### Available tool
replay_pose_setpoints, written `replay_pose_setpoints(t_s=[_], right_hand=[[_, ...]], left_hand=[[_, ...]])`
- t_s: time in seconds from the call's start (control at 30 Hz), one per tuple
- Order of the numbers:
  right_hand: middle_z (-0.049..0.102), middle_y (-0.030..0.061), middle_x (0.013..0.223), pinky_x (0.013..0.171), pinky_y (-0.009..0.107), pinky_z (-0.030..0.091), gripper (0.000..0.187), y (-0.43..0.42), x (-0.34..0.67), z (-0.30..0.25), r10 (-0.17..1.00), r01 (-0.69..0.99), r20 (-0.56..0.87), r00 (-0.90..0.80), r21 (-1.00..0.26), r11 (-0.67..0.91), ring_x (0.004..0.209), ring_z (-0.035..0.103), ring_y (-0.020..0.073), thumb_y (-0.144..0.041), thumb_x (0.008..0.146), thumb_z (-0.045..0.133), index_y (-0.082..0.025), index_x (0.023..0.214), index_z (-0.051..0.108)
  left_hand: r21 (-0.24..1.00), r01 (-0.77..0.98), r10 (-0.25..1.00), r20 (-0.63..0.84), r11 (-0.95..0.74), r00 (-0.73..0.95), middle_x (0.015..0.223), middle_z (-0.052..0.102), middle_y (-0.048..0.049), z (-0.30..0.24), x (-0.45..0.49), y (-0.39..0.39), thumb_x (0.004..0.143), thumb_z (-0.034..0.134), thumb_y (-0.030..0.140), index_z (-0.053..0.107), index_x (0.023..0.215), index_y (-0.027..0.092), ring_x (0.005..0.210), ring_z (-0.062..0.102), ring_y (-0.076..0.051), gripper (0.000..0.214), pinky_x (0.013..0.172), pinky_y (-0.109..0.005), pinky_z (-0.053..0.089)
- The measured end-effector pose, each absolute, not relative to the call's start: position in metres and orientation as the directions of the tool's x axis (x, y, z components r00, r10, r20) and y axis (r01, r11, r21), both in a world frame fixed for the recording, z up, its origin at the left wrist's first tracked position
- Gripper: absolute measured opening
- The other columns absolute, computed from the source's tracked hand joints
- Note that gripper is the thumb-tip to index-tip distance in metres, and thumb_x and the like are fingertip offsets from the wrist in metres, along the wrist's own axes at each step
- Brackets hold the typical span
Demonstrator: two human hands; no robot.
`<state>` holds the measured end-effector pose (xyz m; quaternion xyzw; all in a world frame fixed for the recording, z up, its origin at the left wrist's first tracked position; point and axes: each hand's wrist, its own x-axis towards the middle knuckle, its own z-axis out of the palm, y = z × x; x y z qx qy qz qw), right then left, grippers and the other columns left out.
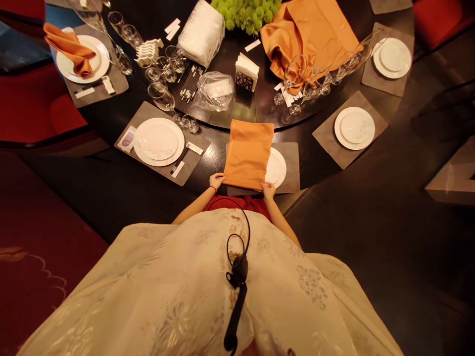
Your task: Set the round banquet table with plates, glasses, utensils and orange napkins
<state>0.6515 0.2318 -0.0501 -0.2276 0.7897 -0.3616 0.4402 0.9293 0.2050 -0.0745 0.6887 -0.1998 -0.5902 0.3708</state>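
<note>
Orange napkin [248,154] is held at its near corners by left hand [217,181] and right hand [268,189], fingers [222,178] pinched on the cloth, partly over white plate [276,168] on grey placemat [291,168]; the plate could be dragged if the cloth snags its rim.

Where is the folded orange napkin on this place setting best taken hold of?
Grip the napkin by its two near corners, from the person's side, where the left hand and right hand sit: it lies flat, partly over the white plate.
</note>
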Motion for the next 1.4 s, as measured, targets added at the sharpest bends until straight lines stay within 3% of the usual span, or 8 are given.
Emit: replay_pose_setpoints(t_s=[0.1,0.2,0.4,0.53,0.87,1.13,1.27,1.4], right_hand=[[0.066,-0.0003,0.067,0.064,0.029,0.056,0.020,0.226,0.646,-0.043,-0.637,0.210,-0.719,-0.278,-0.693,0.690,0.067,0.064,0.0160,-0.022,0.064,0.079,-0.017,0.078,0.066],[0.071,0.0043,0.074,0.075,0.035,0.059,0.018,0.217,0.632,-0.029,-0.680,0.121,-0.732,-0.042,-0.679,0.724,0.077,0.068,0.0200,-0.020,0.062,0.081,-0.015,0.073,0.069],[0.061,0.0098,0.133,0.113,0.047,0.038,0.017,0.185,0.614,0.015,-0.991,-0.349,-0.112,-0.067,-0.928,0.128,0.130,0.050,0.0270,-0.035,0.072,0.077,-0.020,0.079,0.073],[0.068,0.0104,0.116,0.112,0.047,0.036,0.019,0.168,0.624,0.020,-0.991,-0.412,0.082,-0.106,-0.911,-0.031,0.127,0.050,0.0262,-0.039,0.079,0.070,-0.021,0.085,0.072],[0.057,-0.0004,0.063,0.068,0.029,0.044,0.027,0.193,0.671,-0.040,-0.864,-0.415,-0.305,-0.400,-0.781,0.467,0.064,0.051,0.0170,-0.043,0.081,0.055,-0.016,0.081,0.063],[0.065,0.0004,0.069,0.068,0.027,0.052,0.018,0.201,0.681,-0.041,-0.678,-0.023,-0.507,-0.533,-0.792,0.610,0.070,0.060,0.0158,-0.032,0.072,0.070,-0.017,0.080,0.065],[0.070,0.0033,0.075,0.073,0.030,0.058,0.016,0.204,0.667,-0.027,-0.632,0.276,-0.742,-0.224,-0.670,0.689,0.077,0.067,0.0180,-0.023,0.067,0.078,-0.018,0.074,0.065],[0.074,0.0080,0.089,0.085,0.040,0.057,0.017,0.203,0.640,-0.006,-0.704,0.051,-0.710,-0.002,-0.703,0.709,0.097,0.068,0.0263,-0.025,0.063,0.082,-0.017,0.072,0.070]], left_hand=[[0.683,0.175,-0.670,-0.730,-0.709,0.135,0.083,0.072,-0.0089,-0.065,0.940,0.202,0.058,0.083,0.009,0.069,0.080,0.012,0.084,0.068,-0.018,0.026,0.086,-0.033,0.055],[0.661,0.135,-0.670,-0.741,-0.738,-0.036,0.079,0.071,-0.0103,-0.053,0.954,0.192,0.059,0.082,0.007,0.069,0.075,0.010,0.077,0.068,-0.019,0.020,0.084,-0.037,0.056],[0.964,-0.216,-0.987,-0.162,-0.157,-0.005,0.094,0.067,-0.0076,-0.022,0.981,0.149,0.071,0.074,0.019,0.069,0.079,0.015,0.097,0.063,-0.022,0.011,0.098,-0.039,0.049],[0.963,-0.257,-0.995,0.090,0.080,0.030,0.122,0.061,-0.0111,-0.013,0.985,0.124,0.073,0.071,0.024,0.065,0.080,0.017,0.125,0.051,-0.026,0.011,0.109,-0.041,0.040],[0.767,0.303,-0.712,-0.640,-0.566,0.290,0.064,0.055,0.0029,-0.062,0.936,0.168,0.067,0.068,0.020,0.055,0.070,0.018,0.059,0.053,-0.010,0.014,0.052,-0.019,0.046],[0.704,0.339,-0.601,-0.710,-0.625,0.366,0.079,0.068,-0.0031,-0.070,0.932,0.180,0.065,0.080,0.024,0.067,0.085,0.015,0.078,0.066,-0.014,0.025,0.075,-0.027,0.056],[0.613,0.357,-0.585,-0.787,-0.705,0.197,0.085,0.072,-0.0106,-0.059,0.948,0.177,0.061,0.085,0.014,0.069,0.086,0.010,0.084,0.069,-0.019,0.030,0.081,-0.032,0.058],[0.587,0.255,-0.623,-0.778,-0.769,-0.087,0.089,0.073,-0.0152,-0.042,0.977,0.176,0.057,0.085,0.006,0.071,0.078,0.009,0.090,0.070,-0.025,0.025,0.085,-0.037,0.058]])
